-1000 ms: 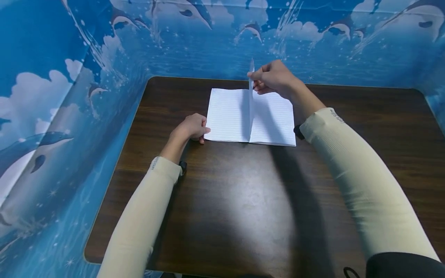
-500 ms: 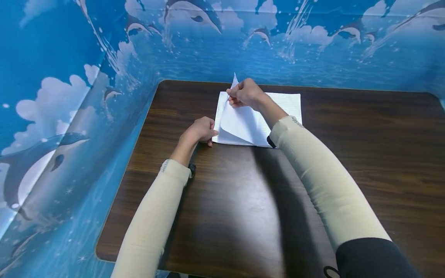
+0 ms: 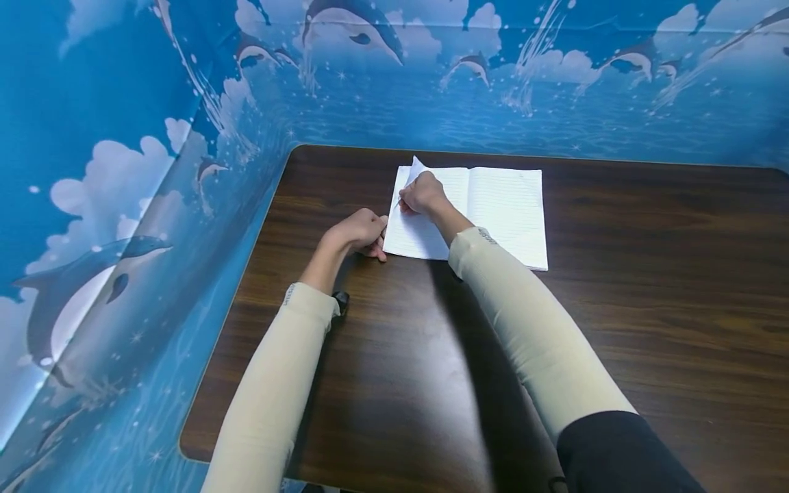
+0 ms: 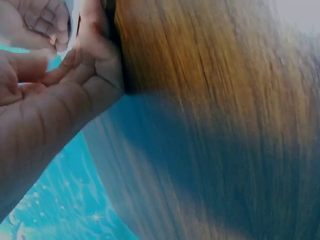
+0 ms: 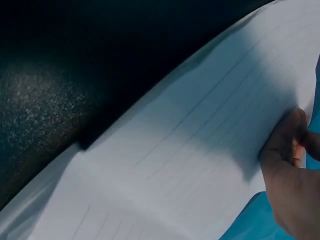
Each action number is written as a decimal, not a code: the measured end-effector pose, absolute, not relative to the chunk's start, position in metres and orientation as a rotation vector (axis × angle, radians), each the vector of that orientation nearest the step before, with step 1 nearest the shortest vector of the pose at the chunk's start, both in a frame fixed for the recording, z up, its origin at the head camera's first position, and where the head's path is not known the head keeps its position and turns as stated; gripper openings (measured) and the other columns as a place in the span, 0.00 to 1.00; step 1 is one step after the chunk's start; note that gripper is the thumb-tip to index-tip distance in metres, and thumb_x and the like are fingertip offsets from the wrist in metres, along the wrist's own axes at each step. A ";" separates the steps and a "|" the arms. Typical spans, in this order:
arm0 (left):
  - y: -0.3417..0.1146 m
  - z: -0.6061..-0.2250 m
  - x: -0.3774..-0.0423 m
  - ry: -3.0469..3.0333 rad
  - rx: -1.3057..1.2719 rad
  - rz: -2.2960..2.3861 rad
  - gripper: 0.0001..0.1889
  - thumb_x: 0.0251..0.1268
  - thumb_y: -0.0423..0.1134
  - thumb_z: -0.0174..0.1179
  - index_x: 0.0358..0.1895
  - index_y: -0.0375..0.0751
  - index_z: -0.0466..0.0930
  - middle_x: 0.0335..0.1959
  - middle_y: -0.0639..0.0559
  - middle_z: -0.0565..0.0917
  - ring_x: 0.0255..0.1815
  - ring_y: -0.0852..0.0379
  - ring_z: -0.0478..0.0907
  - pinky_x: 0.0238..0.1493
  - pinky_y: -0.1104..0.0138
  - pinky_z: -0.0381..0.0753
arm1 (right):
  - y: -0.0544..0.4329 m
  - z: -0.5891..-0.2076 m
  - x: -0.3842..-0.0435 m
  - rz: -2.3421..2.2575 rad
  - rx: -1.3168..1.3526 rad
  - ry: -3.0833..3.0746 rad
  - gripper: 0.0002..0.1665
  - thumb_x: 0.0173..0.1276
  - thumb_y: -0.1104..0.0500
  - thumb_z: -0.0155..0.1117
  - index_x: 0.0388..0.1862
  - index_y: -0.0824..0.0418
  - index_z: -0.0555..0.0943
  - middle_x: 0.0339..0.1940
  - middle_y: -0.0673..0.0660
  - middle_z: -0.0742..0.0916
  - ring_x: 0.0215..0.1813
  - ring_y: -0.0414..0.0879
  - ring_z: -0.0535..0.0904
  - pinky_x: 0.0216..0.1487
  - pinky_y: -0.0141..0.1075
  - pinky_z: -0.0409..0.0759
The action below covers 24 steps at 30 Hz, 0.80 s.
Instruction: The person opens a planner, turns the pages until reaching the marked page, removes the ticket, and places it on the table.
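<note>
Two bare hands of mine at one white ruled paper notebook, which lies spread open near the far edge of a dark brown wood-grain table, left of its middle. Right hand: reaches across the notebook's left half, thumb and fingertips pinching a thin white lined paper page by its outer edge; the far corner of that page sticks up beyond my knuckles. Left hand: at the notebook's left side, toward the near corner, fingers bent, thumb at the paper edge. Whether it grips or merely touches there, I cannot tell. Right half of the notebook lies flat, faint lines showing. Cream fabric sleeves cover both my forearms; black cloth shows above the right one, and a black wrist device sits at my left wrist. Blue printed backdrop, dolphins and clouds, behind the table and along its left.
</note>
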<state>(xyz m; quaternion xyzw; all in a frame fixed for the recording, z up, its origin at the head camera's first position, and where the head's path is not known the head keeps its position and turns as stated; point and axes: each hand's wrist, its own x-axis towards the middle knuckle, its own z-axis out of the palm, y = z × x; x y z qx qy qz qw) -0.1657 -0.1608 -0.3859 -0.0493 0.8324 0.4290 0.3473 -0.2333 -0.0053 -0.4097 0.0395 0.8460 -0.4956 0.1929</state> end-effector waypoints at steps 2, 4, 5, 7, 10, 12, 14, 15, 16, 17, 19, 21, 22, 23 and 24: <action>-0.161 -0.385 -0.165 2.137 -0.143 1.142 0.25 0.92 0.45 0.41 0.35 0.30 0.76 0.19 0.49 0.81 0.19 0.61 0.82 0.29 0.70 0.79 | -0.005 -0.407 -0.232 -1.308 0.093 2.436 0.19 0.81 0.62 0.60 0.26 0.60 0.82 0.09 0.44 0.80 0.16 0.33 0.76 0.31 0.24 0.75; -0.160 -0.384 -0.165 2.172 -0.105 1.097 0.24 0.90 0.44 0.48 0.28 0.34 0.75 0.16 0.51 0.81 0.18 0.62 0.82 0.29 0.70 0.78 | -0.004 -0.404 -0.230 -1.229 0.059 2.476 0.16 0.80 0.62 0.61 0.29 0.61 0.85 0.09 0.43 0.79 0.18 0.35 0.76 0.34 0.25 0.73; -0.160 -0.383 -0.164 2.203 -0.078 1.057 0.24 0.88 0.42 0.51 0.25 0.36 0.73 0.14 0.52 0.82 0.17 0.62 0.81 0.29 0.69 0.77 | -0.004 -0.402 -0.229 -1.208 0.040 2.480 0.14 0.79 0.62 0.62 0.32 0.62 0.87 0.10 0.43 0.79 0.20 0.36 0.76 0.35 0.26 0.72; -0.158 -0.383 -0.165 2.267 -0.029 0.971 0.25 0.85 0.38 0.57 0.20 0.40 0.71 0.12 0.53 0.82 0.16 0.63 0.79 0.28 0.69 0.74 | -0.003 -0.399 -0.228 -1.167 -0.004 2.485 0.09 0.77 0.63 0.65 0.37 0.64 0.89 0.12 0.43 0.79 0.23 0.37 0.76 0.37 0.27 0.72; -0.154 -0.382 -0.166 2.324 -0.011 0.878 0.27 0.83 0.36 0.59 0.16 0.42 0.68 0.12 0.53 0.82 0.16 0.62 0.79 0.28 0.67 0.71 | 0.000 -0.399 -0.226 -1.109 -0.098 2.509 0.05 0.73 0.65 0.71 0.43 0.65 0.90 0.17 0.44 0.79 0.27 0.38 0.75 0.36 0.27 0.72; -0.152 -0.383 -0.167 2.349 -0.018 0.826 0.27 0.83 0.36 0.59 0.16 0.43 0.67 0.12 0.53 0.82 0.16 0.61 0.79 0.28 0.68 0.69 | 0.004 -0.401 -0.226 -1.042 -0.173 2.560 0.06 0.70 0.65 0.75 0.45 0.65 0.90 0.22 0.46 0.80 0.31 0.40 0.75 0.39 0.29 0.73; -0.150 -0.383 -0.168 2.370 -0.026 0.780 0.28 0.83 0.36 0.59 0.15 0.43 0.66 0.12 0.53 0.81 0.17 0.61 0.80 0.27 0.68 0.68 | 0.011 -0.403 -0.226 -0.982 -0.222 2.615 0.08 0.69 0.65 0.77 0.45 0.65 0.90 0.29 0.49 0.80 0.36 0.42 0.74 0.43 0.32 0.74; -0.149 -0.383 -0.168 2.380 -0.031 0.759 0.28 0.83 0.36 0.58 0.15 0.43 0.65 0.12 0.53 0.81 0.17 0.61 0.80 0.27 0.68 0.68 | 0.016 -0.404 -0.227 -0.951 -0.241 2.640 0.08 0.69 0.65 0.77 0.46 0.65 0.89 0.32 0.51 0.81 0.39 0.44 0.75 0.47 0.34 0.75; -0.148 -0.384 -0.168 2.384 -0.037 0.750 0.28 0.83 0.36 0.58 0.15 0.43 0.65 0.12 0.53 0.81 0.17 0.60 0.80 0.27 0.68 0.67 | 0.021 -0.404 -0.227 -0.923 -0.253 2.659 0.10 0.69 0.65 0.77 0.47 0.65 0.89 0.36 0.53 0.82 0.42 0.46 0.75 0.51 0.37 0.76; -0.148 -0.384 -0.168 2.386 -0.043 0.743 0.28 0.83 0.36 0.58 0.16 0.43 0.64 0.12 0.53 0.81 0.17 0.61 0.80 0.26 0.68 0.66 | 0.028 -0.405 -0.228 -0.907 -0.260 2.672 0.11 0.69 0.64 0.77 0.49 0.65 0.88 0.40 0.55 0.83 0.44 0.48 0.76 0.55 0.40 0.77; -0.147 -0.384 -0.169 2.381 -0.047 0.738 0.28 0.83 0.36 0.58 0.16 0.43 0.64 0.12 0.53 0.81 0.16 0.60 0.79 0.26 0.68 0.66 | 0.043 -0.405 -0.230 -0.883 -0.258 2.686 0.15 0.70 0.64 0.77 0.53 0.65 0.87 0.48 0.59 0.85 0.50 0.51 0.78 0.62 0.43 0.77; -0.147 -0.383 -0.169 2.369 -0.052 0.745 0.29 0.84 0.36 0.57 0.16 0.44 0.63 0.12 0.52 0.80 0.16 0.60 0.78 0.26 0.67 0.65 | 0.061 -0.405 -0.232 -0.847 -0.260 2.708 0.20 0.71 0.64 0.76 0.59 0.67 0.85 0.55 0.63 0.86 0.56 0.54 0.79 0.68 0.45 0.77; -0.148 -0.383 -0.170 2.365 -0.051 0.749 0.29 0.84 0.36 0.57 0.15 0.44 0.63 0.13 0.52 0.80 0.16 0.59 0.77 0.26 0.67 0.64 | 0.069 -0.406 -0.233 -0.833 -0.259 2.724 0.23 0.71 0.63 0.76 0.62 0.67 0.84 0.59 0.64 0.86 0.60 0.55 0.80 0.71 0.46 0.77; -0.148 -0.383 -0.170 2.363 -0.049 0.750 0.29 0.84 0.36 0.57 0.15 0.44 0.63 0.13 0.52 0.80 0.16 0.59 0.77 0.26 0.67 0.64 | 0.078 -0.407 -0.235 -0.822 -0.260 2.736 0.25 0.72 0.63 0.76 0.65 0.68 0.83 0.61 0.65 0.86 0.62 0.56 0.80 0.72 0.47 0.76; -0.148 -0.383 -0.170 2.360 -0.046 0.751 0.29 0.84 0.37 0.57 0.15 0.44 0.63 0.13 0.51 0.81 0.16 0.59 0.77 0.26 0.67 0.63 | 0.086 -0.407 -0.236 -0.818 -0.255 2.746 0.28 0.72 0.62 0.76 0.68 0.68 0.82 0.64 0.66 0.86 0.65 0.57 0.80 0.74 0.48 0.75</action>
